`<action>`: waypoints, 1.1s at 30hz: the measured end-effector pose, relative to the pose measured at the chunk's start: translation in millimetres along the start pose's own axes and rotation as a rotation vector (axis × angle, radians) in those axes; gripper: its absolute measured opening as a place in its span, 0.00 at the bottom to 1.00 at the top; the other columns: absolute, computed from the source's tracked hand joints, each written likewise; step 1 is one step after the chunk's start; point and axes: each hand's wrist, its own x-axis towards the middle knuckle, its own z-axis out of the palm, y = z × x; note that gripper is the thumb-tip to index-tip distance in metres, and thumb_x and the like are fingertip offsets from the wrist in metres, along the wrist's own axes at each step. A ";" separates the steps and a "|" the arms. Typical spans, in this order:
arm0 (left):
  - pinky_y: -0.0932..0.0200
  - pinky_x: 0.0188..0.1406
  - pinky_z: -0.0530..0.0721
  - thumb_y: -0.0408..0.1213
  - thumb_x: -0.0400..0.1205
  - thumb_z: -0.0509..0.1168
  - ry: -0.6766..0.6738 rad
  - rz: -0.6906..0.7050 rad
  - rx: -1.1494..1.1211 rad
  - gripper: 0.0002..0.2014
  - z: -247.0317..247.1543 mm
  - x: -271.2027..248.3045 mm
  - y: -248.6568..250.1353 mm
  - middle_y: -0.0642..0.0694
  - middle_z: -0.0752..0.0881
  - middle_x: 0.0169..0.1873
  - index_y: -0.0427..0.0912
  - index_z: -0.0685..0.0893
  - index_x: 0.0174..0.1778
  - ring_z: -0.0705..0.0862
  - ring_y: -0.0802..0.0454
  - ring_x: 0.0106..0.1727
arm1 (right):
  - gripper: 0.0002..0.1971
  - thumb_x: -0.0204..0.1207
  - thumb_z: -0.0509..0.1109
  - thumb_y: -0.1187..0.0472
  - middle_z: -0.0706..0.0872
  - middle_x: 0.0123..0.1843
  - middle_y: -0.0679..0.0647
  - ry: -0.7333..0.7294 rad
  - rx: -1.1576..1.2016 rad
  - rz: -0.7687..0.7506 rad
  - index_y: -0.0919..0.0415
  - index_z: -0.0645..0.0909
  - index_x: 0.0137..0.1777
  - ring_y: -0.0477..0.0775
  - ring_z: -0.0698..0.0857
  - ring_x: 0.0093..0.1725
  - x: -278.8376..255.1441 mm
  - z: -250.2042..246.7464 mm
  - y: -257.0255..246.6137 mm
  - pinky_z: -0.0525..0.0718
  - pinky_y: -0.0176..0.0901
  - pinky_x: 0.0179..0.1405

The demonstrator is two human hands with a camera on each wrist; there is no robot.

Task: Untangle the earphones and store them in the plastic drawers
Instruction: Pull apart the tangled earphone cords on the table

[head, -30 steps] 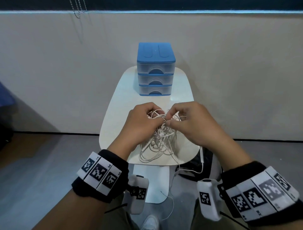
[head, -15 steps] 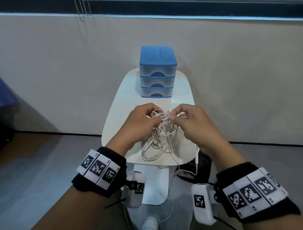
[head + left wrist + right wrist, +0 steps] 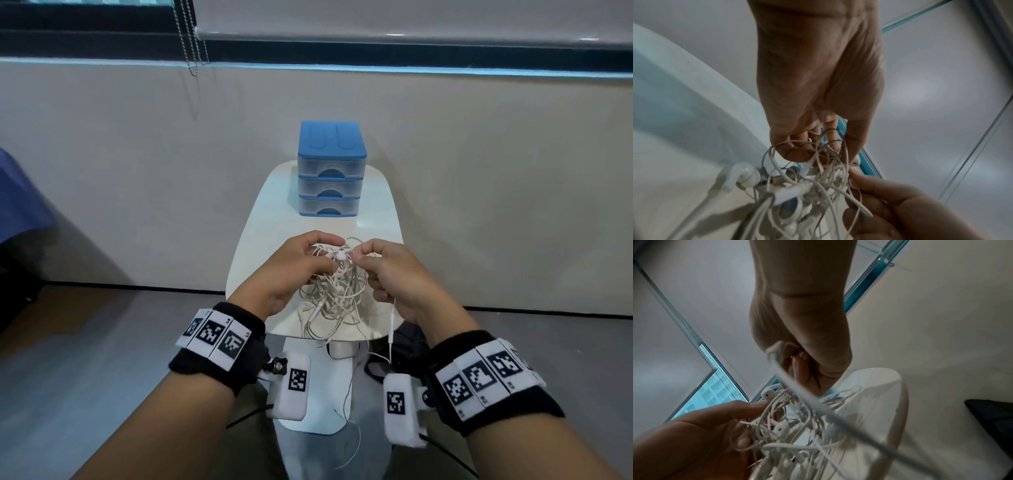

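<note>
A tangled bundle of white earphones [image 3: 334,291] is held up just above the near half of a small white table [image 3: 274,219]. My left hand [image 3: 301,263] grips the bundle's left side, thumb near a white earbud [image 3: 340,255] at the top. My right hand [image 3: 380,270] pinches cords on the right side, and one cord with a remote [image 3: 391,329] hangs below it. The blue-topped plastic drawers [image 3: 330,171] stand at the table's far end, all three drawers pushed in. The tangle of earphones [image 3: 807,186] fills the left wrist view, and the same earphones [image 3: 793,426] hang under my right hand.
A beige wall rises right behind the table, with a window and bead chain [image 3: 191,41] above. A dark bag [image 3: 404,346] lies on the grey floor under the table's right edge. Loose cord trails down to the floor near the table foot [image 3: 318,404].
Both hands have lifted the tangle a little and drawn slightly apart, so an earbud now shows between the thumbs. The head view has tipped upward.
</note>
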 end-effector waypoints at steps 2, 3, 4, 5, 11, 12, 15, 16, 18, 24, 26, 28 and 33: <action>0.63 0.37 0.81 0.23 0.82 0.69 0.038 -0.009 -0.023 0.17 -1.0 1.1 -0.4 0.42 0.86 0.40 0.47 0.90 0.61 0.82 0.51 0.38 | 0.06 0.86 0.71 0.61 0.67 0.21 0.43 0.023 -0.054 -0.033 0.59 0.86 0.47 0.46 0.62 0.23 -0.9 -3.1 1.2 0.66 0.38 0.19; 0.63 0.36 0.81 0.23 0.82 0.67 0.050 -0.015 -0.036 0.17 -1.6 1.1 -1.0 0.43 0.86 0.38 0.47 0.90 0.60 0.81 0.51 0.36 | 0.07 0.86 0.71 0.60 0.68 0.20 0.42 0.034 -0.093 -0.055 0.60 0.87 0.48 0.46 0.64 0.22 -1.2 -5.7 2.4 0.68 0.39 0.20; 0.64 0.34 0.80 0.23 0.82 0.65 0.054 -0.020 -0.055 0.17 -1.9 1.3 -2.4 0.44 0.85 0.36 0.46 0.90 0.60 0.80 0.52 0.35 | 0.07 0.85 0.72 0.60 0.69 0.20 0.41 0.040 -0.130 -0.077 0.61 0.89 0.48 0.46 0.65 0.22 -0.7 -8.4 4.1 0.71 0.40 0.22; 0.64 0.33 0.79 0.23 0.82 0.63 0.053 -0.026 -0.076 0.18 -1.4 0.8 -3.5 0.45 0.85 0.35 0.46 0.91 0.59 0.80 0.52 0.34 | 0.07 0.85 0.73 0.60 0.71 0.20 0.40 0.043 -0.165 -0.094 0.60 0.90 0.47 0.46 0.67 0.21 -0.5 -10.8 5.6 0.74 0.42 0.24; 0.62 0.32 0.75 0.23 0.80 0.59 0.068 0.002 -0.061 0.21 3.9 -1.8 -11.7 0.40 0.80 0.37 0.46 0.94 0.55 0.75 0.48 0.36 | 0.11 0.89 0.66 0.61 0.76 0.25 0.48 0.037 -0.098 -0.056 0.62 0.82 0.44 0.47 0.78 0.27 10.5 -10.5 26.0 0.88 0.50 0.39; 0.59 0.34 0.75 0.23 0.81 0.60 0.069 0.014 -0.038 0.21 4.4 -2.8 -12.8 0.39 0.79 0.37 0.47 0.94 0.56 0.74 0.47 0.37 | 0.12 0.90 0.65 0.61 0.76 0.26 0.49 0.028 -0.059 -0.040 0.62 0.81 0.44 0.48 0.79 0.29 12.7 -8.7 29.8 0.90 0.51 0.44; 0.55 0.36 0.76 0.24 0.82 0.65 0.062 0.058 0.042 0.20 4.1 -5.1 -16.4 0.46 0.79 0.33 0.54 0.93 0.57 0.74 0.48 0.36 | 0.13 0.92 0.61 0.59 0.75 0.29 0.51 0.028 -0.015 0.003 0.61 0.77 0.44 0.50 0.81 0.31 19.3 -6.8 35.9 0.92 0.50 0.46; 0.55 0.34 0.76 0.26 0.83 0.65 0.058 0.073 0.073 0.20 3.7 -5.3 -17.6 0.49 0.78 0.32 0.57 0.92 0.58 0.74 0.48 0.35 | 0.14 0.92 0.61 0.58 0.75 0.29 0.52 0.035 -0.024 0.011 0.61 0.76 0.43 0.50 0.82 0.30 21.4 -7.2 36.1 0.91 0.49 0.44; 0.54 0.35 0.78 0.28 0.84 0.65 0.035 0.104 0.155 0.22 4.0 -5.7 -18.4 0.50 0.80 0.36 0.64 0.89 0.60 0.76 0.48 0.35 | 0.16 0.93 0.60 0.56 0.76 0.30 0.55 0.041 -0.047 0.031 0.60 0.73 0.42 0.50 0.83 0.27 24.6 -6.7 33.7 0.90 0.49 0.41; 0.63 0.54 0.80 0.35 0.86 0.65 -0.075 0.134 0.321 0.14 11.6 -3.3 -15.9 0.48 0.83 0.58 0.61 0.90 0.54 0.84 0.57 0.56 | 0.18 0.93 0.59 0.56 0.76 0.29 0.58 0.067 -0.033 0.128 0.62 0.73 0.41 0.48 0.84 0.21 26.8 -6.2 25.4 0.88 0.42 0.27; 0.73 0.44 0.79 0.36 0.85 0.68 -0.077 0.133 0.394 0.10 13.3 -2.4 -17.3 0.49 0.82 0.55 0.56 0.91 0.53 0.85 0.56 0.53 | 0.18 0.93 0.59 0.56 0.78 0.30 0.60 0.068 -0.037 0.165 0.63 0.74 0.41 0.47 0.85 0.21 27.6 -7.8 22.9 0.86 0.38 0.24; 0.71 0.46 0.82 0.37 0.83 0.71 -0.046 0.141 0.448 0.08 14.8 -1.0 -21.5 0.51 0.84 0.56 0.54 0.90 0.54 0.86 0.54 0.53 | 0.17 0.93 0.60 0.57 0.80 0.30 0.60 0.063 -0.037 0.190 0.63 0.75 0.41 0.47 0.86 0.22 29.4 -8.7 20.7 0.86 0.37 0.24; 0.64 0.39 0.74 0.38 0.84 0.71 0.000 0.126 0.478 0.03 15.1 2.7 -26.6 0.57 0.87 0.50 0.51 0.86 0.51 0.81 0.66 0.40 | 0.15 0.92 0.62 0.57 0.80 0.25 0.55 0.050 -0.028 0.232 0.64 0.76 0.44 0.49 0.89 0.25 30.9 -10.1 17.5 0.88 0.38 0.26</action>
